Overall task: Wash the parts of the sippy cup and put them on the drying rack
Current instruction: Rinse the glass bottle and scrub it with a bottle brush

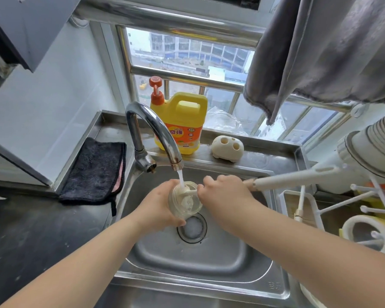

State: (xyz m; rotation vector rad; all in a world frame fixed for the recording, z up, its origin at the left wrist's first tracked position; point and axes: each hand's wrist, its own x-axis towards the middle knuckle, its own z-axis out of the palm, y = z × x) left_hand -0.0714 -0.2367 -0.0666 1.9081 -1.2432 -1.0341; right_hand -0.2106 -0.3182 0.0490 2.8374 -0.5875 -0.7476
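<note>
1. Cup body point(185, 202), clear, is gripped by the left hand point(158, 205) above the sink point(187, 252), under the faucet point(151, 130) stream.
2. Brush handle point(298, 177) is clasped by the right hand point(225, 187), its head inside the cup.

One view only: head cam, wide-angle, looks forward and steeply down over the sink point(187, 258). Close in; both forearms enter from the bottom edge and meet mid-frame under the tap point(156, 130). Faces the window point(187, 56) at the top, with the soap jug point(182, 121) on the ledge. Strong edge distortion: the cabinet point(20, 30) at upper left and the hanging cloth point(320, 45) at upper right bend inward. The rack point(320, 210) is cut by the right edge, the counter point(31, 236) by the left.
</note>
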